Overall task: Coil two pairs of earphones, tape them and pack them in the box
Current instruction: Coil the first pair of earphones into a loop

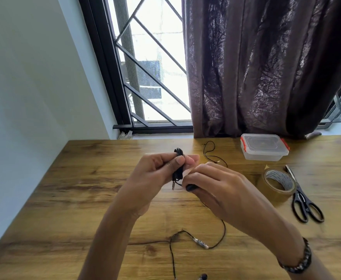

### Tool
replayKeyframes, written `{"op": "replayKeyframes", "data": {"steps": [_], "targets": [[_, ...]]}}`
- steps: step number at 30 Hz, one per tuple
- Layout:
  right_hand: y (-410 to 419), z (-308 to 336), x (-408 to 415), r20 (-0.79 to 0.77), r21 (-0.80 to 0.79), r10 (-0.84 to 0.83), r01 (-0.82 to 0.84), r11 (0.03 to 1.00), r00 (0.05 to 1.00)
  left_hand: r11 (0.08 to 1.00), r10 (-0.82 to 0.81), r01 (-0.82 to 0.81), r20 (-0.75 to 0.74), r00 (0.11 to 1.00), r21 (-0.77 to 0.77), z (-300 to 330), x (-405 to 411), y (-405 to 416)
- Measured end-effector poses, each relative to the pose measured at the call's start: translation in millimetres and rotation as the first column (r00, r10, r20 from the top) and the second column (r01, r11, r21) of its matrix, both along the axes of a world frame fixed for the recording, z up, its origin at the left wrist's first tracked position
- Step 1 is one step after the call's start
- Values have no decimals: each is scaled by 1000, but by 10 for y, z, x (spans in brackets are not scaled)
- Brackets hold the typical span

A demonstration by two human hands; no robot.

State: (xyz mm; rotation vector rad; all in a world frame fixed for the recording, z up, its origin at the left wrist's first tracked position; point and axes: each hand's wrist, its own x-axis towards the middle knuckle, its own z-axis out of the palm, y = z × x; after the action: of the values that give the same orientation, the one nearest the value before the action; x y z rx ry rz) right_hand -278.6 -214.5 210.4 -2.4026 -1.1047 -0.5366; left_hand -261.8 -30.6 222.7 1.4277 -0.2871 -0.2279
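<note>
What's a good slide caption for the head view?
Left hand grips coiled black earphones; right hand wraps them.

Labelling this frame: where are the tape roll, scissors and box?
tape roll [266, 183]: head view, near outer wall.
scissors [300, 197]: head view, pivot above the handles.
box [263, 155]: head view, clear front wall.

Daylight is admitted through the overexposed window; soft shadows are cast on the worktop. Edges are bent by wide-angle distortion; slight blur is seen.
</note>
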Motion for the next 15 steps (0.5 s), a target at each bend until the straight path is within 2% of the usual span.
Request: {"op": "replayKeyframes", "data": {"steps": [9,15], "targets": [[90,-134,-99,24,107,-62,60,993,998,973,-76,51,-101,992,-227,174,-63,40],[105,-178,-138,9,208,-77,73,975,997,965,-158,153,-7,987,-212,171,-35,148]]}}
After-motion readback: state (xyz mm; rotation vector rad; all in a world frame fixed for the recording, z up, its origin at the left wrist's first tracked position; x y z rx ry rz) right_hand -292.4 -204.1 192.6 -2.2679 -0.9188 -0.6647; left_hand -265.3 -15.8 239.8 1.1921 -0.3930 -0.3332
